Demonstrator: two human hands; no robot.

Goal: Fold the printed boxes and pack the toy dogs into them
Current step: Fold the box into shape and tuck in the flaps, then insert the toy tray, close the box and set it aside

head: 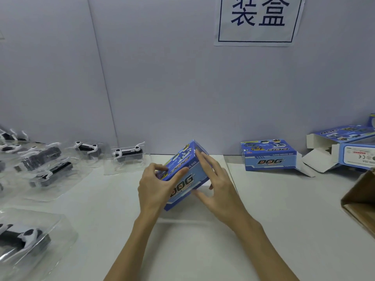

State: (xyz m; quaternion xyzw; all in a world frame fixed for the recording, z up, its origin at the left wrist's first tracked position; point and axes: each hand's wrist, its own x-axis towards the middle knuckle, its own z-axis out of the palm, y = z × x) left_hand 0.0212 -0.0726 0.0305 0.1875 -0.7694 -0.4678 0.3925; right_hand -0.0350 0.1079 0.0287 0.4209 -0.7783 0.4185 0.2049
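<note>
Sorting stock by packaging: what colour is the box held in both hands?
The box is blue with orange-and-black "DOG" lettering, seen clearly in the head view.

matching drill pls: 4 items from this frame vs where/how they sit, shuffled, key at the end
1 blue box in both hands
2 closed blue box
3 box with open flaps
4 toy dogs in clear trays

A far right, by the wall
B left side of the table
C tilted, centre, held
D flat on the table, right of centre

Pairs: 1-C, 2-D, 3-A, 4-B
</note>
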